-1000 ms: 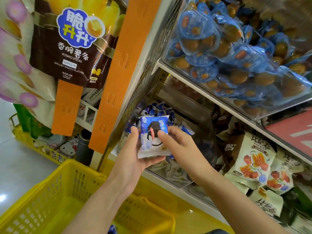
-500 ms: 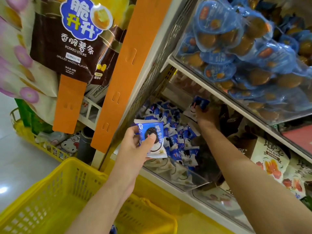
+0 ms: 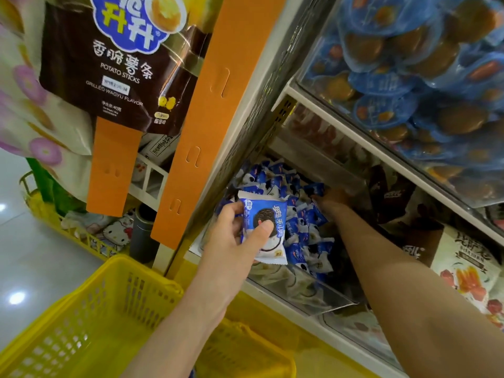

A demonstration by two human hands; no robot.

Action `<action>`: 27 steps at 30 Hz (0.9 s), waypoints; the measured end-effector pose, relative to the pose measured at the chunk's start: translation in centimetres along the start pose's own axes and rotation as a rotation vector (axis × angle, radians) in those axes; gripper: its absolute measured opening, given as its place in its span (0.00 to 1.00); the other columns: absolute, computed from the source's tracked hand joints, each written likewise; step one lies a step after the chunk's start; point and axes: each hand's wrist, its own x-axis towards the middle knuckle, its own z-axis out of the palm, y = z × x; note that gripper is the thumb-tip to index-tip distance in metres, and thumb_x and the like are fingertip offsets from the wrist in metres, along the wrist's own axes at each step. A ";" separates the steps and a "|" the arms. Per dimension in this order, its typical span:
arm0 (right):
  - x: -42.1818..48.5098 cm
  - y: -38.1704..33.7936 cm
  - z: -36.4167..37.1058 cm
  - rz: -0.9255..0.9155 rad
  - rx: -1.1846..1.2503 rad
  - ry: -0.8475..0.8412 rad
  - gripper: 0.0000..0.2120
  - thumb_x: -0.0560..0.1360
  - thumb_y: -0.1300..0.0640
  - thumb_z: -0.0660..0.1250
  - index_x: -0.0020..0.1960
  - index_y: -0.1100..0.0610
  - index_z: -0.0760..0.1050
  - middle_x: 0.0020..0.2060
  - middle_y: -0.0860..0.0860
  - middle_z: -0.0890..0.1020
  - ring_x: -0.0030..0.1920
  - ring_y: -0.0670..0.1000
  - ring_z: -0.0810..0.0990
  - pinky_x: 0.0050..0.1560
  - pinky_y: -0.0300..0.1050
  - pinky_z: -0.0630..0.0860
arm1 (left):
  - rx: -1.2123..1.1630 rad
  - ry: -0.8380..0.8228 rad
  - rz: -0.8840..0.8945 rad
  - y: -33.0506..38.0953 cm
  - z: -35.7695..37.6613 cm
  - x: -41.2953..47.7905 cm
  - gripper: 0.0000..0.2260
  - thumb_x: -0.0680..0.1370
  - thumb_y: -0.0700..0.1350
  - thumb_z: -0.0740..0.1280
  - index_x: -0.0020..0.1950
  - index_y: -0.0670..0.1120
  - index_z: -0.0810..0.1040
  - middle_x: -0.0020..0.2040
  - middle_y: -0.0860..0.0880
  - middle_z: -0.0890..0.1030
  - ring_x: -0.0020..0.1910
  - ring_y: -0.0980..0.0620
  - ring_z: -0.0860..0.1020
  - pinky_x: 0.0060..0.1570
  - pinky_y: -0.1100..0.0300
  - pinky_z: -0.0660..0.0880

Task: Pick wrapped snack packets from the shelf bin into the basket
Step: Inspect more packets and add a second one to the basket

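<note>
The packet [image 3: 265, 223], blue and white with a dark round biscuit printed on it, is held in front of the bin's [image 3: 321, 298] left end. It is clear of the heap and not yet in the basket [image 3: 147, 272]. The left hand [image 3: 231, 249] grips it, thumb pressed on its face and fingers curled behind. This grip and spot are much as they were half a second ago. A second ago both hands held this packet in front of the bin.

The right hand [image 3: 332, 199] now reaches into the back of the bin, down among the heap of packets [image 3: 305, 225]. Half a second ago it was a little higher there, with a blue packet at its fingertips. A small blue packet [image 3: 313, 189] lies just beside its fingers now, but they are hidden and I cannot tell whether they grip it.

The yellow basket sits below and left of the bin. An orange strip [image 3: 215, 105] runs up left of the bin, and blue packs [image 3: 409, 77] fill the shelf above it.
</note>
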 end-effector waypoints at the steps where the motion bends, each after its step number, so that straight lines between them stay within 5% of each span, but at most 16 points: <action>1: 0.1 0.0 -0.1 -0.012 -0.011 -0.014 0.22 0.77 0.49 0.62 0.64 0.63 0.71 0.61 0.61 0.75 0.60 0.60 0.74 0.57 0.49 0.71 | 0.012 0.003 -0.002 0.0 0.0 0.0 0.16 0.75 0.46 0.66 0.62 0.51 0.70 0.52 0.53 0.81 0.46 0.59 0.81 0.37 0.72 0.76; 7: 0.0 -0.6 -0.6 -0.148 0.183 0.061 0.17 0.82 0.52 0.51 0.47 0.60 0.74 0.52 0.62 0.76 0.48 0.57 0.74 0.48 0.48 0.68 | 0.023 -0.015 -0.045 -0.1 0.2 -0.1 0.14 0.76 0.48 0.63 0.62 0.52 0.70 0.52 0.53 0.81 0.46 0.61 0.80 0.35 0.70 0.75; 10: -0.3 -0.6 -0.8 -0.214 0.016 0.046 0.14 0.80 0.53 0.56 0.56 0.61 0.75 0.53 0.60 0.78 0.44 0.54 0.74 0.45 0.46 0.69 | -0.007 -0.012 -0.079 -0.1 0.3 0.0 0.11 0.77 0.47 0.63 0.60 0.51 0.71 0.49 0.52 0.82 0.44 0.60 0.81 0.34 0.69 0.74; 13: -0.8 0.3 -0.8 -0.255 -0.193 -0.100 0.14 0.78 0.53 0.63 0.58 0.61 0.75 0.54 0.57 0.78 0.51 0.55 0.77 0.49 0.45 0.73 | -0.031 -0.010 -0.093 -0.2 0.2 -0.2 0.10 0.78 0.46 0.62 0.59 0.50 0.72 0.48 0.53 0.82 0.43 0.59 0.81 0.35 0.68 0.76; 20: -1.2 1.4 -1.6 -0.110 -0.091 0.029 0.09 0.77 0.59 0.63 0.52 0.65 0.75 0.52 0.61 0.78 0.53 0.58 0.78 0.55 0.49 0.76 | -0.059 -0.014 -0.093 0.1 0.2 -0.6 0.08 0.78 0.44 0.62 0.57 0.49 0.73 0.46 0.52 0.83 0.43 0.57 0.82 0.39 0.66 0.78; 27: -2.6 2.6 -0.4 -0.243 -0.411 -0.124 0.09 0.74 0.63 0.66 0.54 0.62 0.76 0.55 0.58 0.78 0.54 0.55 0.78 0.50 0.43 0.74 | -0.057 -0.005 -0.072 0.5 0.2 -0.8 0.09 0.78 0.44 0.61 0.59 0.49 0.72 0.50 0.49 0.82 0.49 0.52 0.80 0.40 0.65 0.77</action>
